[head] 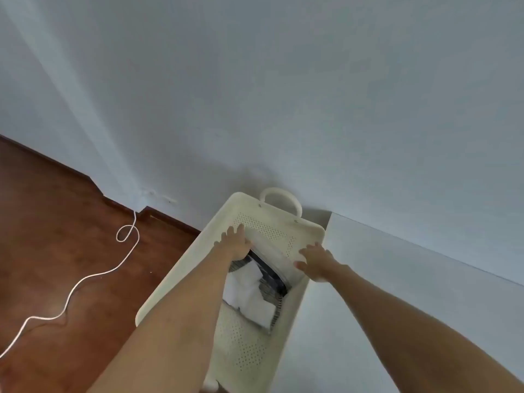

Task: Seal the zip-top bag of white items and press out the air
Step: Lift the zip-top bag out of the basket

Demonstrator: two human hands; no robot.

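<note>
Both hands spread flat on zip-top bag [272,252] in perforated basket [181,282]: left hand [235,242] at far-left end, right hand [316,263] at near-right; bag's long axis runs between them.

The whole picture is soft and blurred. The zip-top bag [272,256] is a pale sheet between the hands – its seal cannot be made out. The left forearm covers part of the white items [246,293] and the dark cloth [272,279] beside them. The basket [249,344] and the white cord [85,279] are cut by the picture's edges.
</note>
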